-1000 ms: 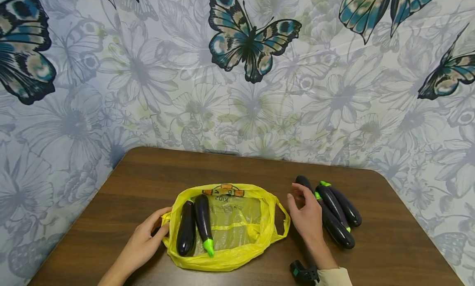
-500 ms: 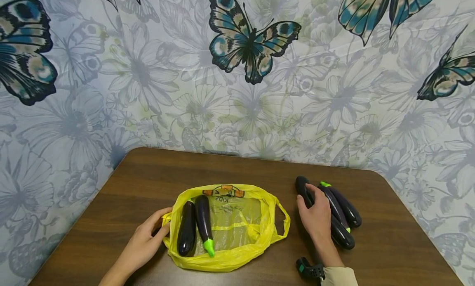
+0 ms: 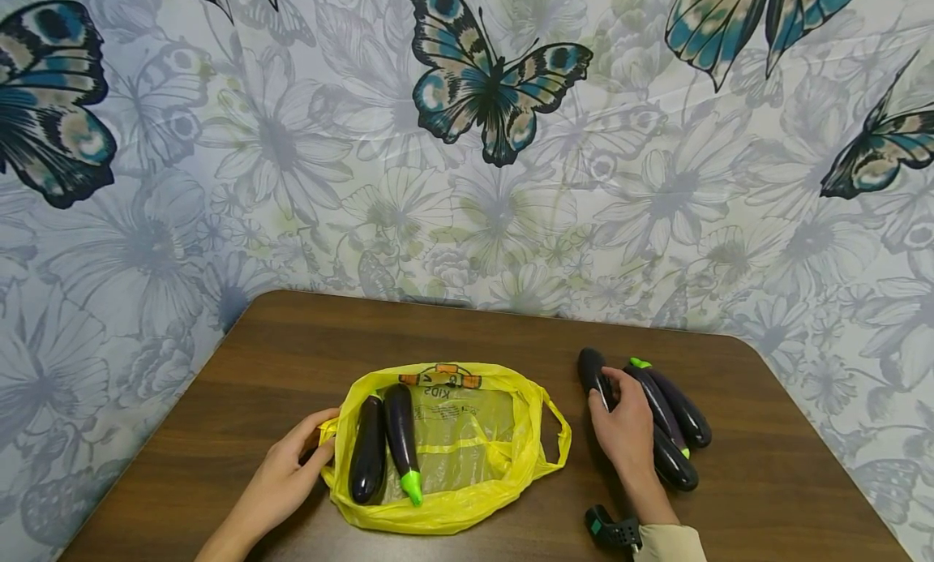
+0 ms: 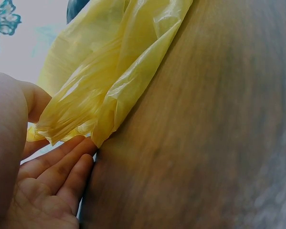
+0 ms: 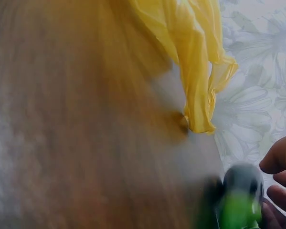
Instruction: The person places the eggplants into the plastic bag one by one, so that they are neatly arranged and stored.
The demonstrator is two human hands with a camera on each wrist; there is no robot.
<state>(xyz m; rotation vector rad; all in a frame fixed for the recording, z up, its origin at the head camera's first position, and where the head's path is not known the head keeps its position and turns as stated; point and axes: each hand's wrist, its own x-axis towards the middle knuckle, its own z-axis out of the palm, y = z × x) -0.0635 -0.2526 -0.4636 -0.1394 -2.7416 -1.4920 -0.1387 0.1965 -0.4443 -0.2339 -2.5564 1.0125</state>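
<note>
Nearest you, your left hand pinches the left edge of the yellow bag, where two eggplants lie side by side. Your right hand has its thumb and fingers curled round the outlying eggplant, whose long axis runs away from you, far end leaning left. The bag sits to its left, its loop handle between. Just right, three more eggplants crowd close, one partly behind your hand. Beyond the desk is a butterfly-patterned backdrop.
</note>
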